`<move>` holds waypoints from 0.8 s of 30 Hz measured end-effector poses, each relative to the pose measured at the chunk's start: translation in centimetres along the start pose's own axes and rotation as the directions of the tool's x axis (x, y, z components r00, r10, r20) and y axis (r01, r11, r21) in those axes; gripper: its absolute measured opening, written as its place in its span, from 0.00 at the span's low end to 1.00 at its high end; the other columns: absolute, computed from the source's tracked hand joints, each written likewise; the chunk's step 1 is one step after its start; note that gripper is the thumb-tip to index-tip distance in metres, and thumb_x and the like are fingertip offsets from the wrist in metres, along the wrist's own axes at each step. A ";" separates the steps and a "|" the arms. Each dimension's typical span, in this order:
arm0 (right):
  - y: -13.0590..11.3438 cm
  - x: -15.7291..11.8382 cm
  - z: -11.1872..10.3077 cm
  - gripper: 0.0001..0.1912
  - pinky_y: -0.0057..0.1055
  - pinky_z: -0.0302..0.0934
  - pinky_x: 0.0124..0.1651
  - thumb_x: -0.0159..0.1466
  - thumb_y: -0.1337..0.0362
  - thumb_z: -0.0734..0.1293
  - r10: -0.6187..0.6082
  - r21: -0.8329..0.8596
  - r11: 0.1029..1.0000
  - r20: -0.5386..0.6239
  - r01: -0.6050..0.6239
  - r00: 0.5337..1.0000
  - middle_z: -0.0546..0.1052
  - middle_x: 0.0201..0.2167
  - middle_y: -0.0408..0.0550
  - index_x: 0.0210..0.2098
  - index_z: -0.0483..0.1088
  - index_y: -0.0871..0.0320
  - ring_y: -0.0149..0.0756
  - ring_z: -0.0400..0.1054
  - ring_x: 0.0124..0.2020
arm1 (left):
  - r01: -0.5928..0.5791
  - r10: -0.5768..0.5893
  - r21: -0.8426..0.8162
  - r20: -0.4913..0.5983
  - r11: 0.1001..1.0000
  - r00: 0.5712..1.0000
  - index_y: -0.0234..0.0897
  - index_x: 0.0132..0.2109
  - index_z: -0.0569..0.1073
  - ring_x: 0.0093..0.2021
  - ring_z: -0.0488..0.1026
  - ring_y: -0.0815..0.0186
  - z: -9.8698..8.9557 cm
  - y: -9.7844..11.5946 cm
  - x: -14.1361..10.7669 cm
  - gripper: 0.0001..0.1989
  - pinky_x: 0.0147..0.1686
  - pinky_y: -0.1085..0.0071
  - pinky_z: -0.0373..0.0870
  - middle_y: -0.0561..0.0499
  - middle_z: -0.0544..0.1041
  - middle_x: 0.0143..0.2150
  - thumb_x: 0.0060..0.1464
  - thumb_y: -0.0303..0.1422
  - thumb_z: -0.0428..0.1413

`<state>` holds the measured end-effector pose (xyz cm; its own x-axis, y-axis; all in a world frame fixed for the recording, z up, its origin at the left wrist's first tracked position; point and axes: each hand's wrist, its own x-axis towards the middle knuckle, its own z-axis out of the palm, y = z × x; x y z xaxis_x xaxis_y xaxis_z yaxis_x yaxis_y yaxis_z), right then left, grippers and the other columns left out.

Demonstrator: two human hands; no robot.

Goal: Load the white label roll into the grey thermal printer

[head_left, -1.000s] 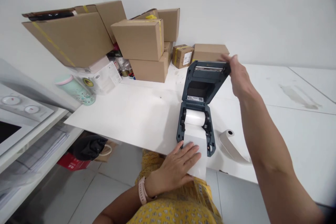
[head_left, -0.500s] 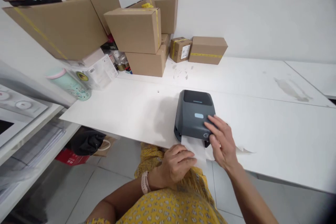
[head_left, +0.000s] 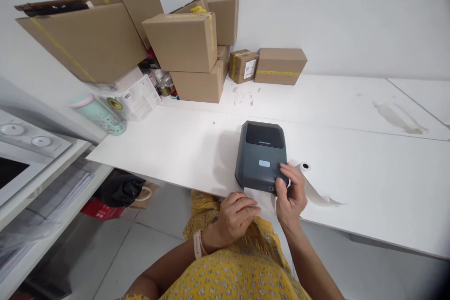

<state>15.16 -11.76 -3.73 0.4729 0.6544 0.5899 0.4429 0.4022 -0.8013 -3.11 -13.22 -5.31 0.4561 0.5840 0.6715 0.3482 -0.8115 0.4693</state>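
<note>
A dark grey label printer (head_left: 263, 157) sits near the front edge of the white table. From its front comes a strip of white paper (head_left: 262, 197), hanging over the edge. My left hand (head_left: 236, 215) is closed on this strip, just below the printer's front. At the front right corner, my right hand (head_left: 291, 194) has its thumb on the top cover and its fingers along the right side. The cover lies flush with the body. Beside that hand is a white paper roll (head_left: 304, 168), its torn loose end trailing right; the hand hides part of it.
Cardboard boxes (head_left: 181, 42) are stacked at the back left, with smaller boxes (head_left: 280, 66) by the wall. A mint tumbler (head_left: 100, 115) leans at the left beside a white box (head_left: 135, 98). Left of the table stands a shelf (head_left: 66, 171) with papers and an appliance.
The printer's cover has come down, closing the dark gap at its front. My right hand has slid down to the front corner, uncovering the paper roll. My left hand stays on the strip.
</note>
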 end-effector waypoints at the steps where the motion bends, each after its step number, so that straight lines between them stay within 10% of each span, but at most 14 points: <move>1: 0.0 -0.1 0.0 0.22 0.59 0.55 0.71 0.66 0.59 0.70 0.109 0.058 0.992 -0.011 -0.108 0.994 0.74 0.62 0.51 0.59 0.72 0.48 0.49 0.65 0.68 | 0.003 -0.003 -0.003 0.001 1.000 1.000 0.40 0.44 0.81 0.44 0.78 0.61 0.0 0.0 0.0 0.11 0.46 0.61 0.79 0.46 0.84 0.42 0.67 0.28 0.53; 5: 0.4 -0.4 0.0 0.44 0.57 0.51 0.73 0.62 0.50 0.72 0.543 0.248 0.791 0.135 -0.559 0.829 0.55 0.76 0.53 0.73 0.54 0.47 0.53 0.51 0.76 | 0.005 -0.006 -0.056 -0.012 0.998 1.000 0.38 0.44 0.80 0.44 0.78 0.61 -0.8 0.6 0.6 0.06 0.45 0.62 0.78 0.46 0.84 0.42 0.65 0.30 0.57; 10: 0.5 -0.5 -0.3 0.49 0.55 0.54 0.72 0.60 0.46 0.72 0.636 0.263 0.693 0.217 -0.672 0.741 0.53 0.77 0.54 0.75 0.50 0.47 0.54 0.52 0.75 | 0.157 -0.183 -0.207 -0.114 0.966 0.976 0.37 0.40 0.77 0.36 0.76 0.63 -2.2 1.2 0.8 0.08 0.37 0.66 0.74 0.46 0.79 0.35 0.66 0.35 0.56; 15: 0.7 -0.5 -0.3 0.49 0.58 0.52 0.72 0.60 0.45 0.72 0.642 0.263 0.686 0.219 -0.679 0.734 0.54 0.77 0.53 0.75 0.51 0.45 0.55 0.51 0.75 | 0.705 -0.693 -0.399 0.204 0.586 0.691 0.37 0.30 0.70 0.30 0.69 0.66 -2.7 0.9 1.1 0.21 0.33 0.69 0.67 0.52 0.70 0.28 0.68 0.45 0.51; 18: 0.8 -0.6 -0.2 0.47 0.61 0.49 0.73 0.60 0.46 0.72 0.637 0.272 0.690 0.213 -0.671 0.741 0.54 0.76 0.52 0.74 0.52 0.45 0.55 0.51 0.75 | 0.851 -0.667 -0.446 0.548 0.278 0.505 0.38 0.27 0.66 0.29 0.67 0.67 -2.5 0.8 1.9 0.26 0.34 0.69 0.68 0.54 0.67 0.25 0.62 0.55 0.54; 24: 0.1 -0.1 -0.2 0.43 0.61 0.43 0.76 0.64 0.52 0.71 0.463 0.201 0.854 0.126 -0.480 0.877 0.52 0.77 0.49 0.74 0.52 0.43 0.50 0.44 0.78 | 0.922 -0.546 -0.378 0.756 0.083 0.360 0.36 0.31 0.72 0.28 0.69 0.66 -1.5 1.4 3.5 0.29 0.33 0.67 0.68 0.51 0.72 0.27 0.52 0.61 0.61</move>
<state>15.30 -11.88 -3.88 0.5240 0.8412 0.1336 -0.0023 0.1583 -0.9874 -2.24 -12.37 -1.47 0.5936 0.6683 -0.4483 0.1396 0.4632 0.8752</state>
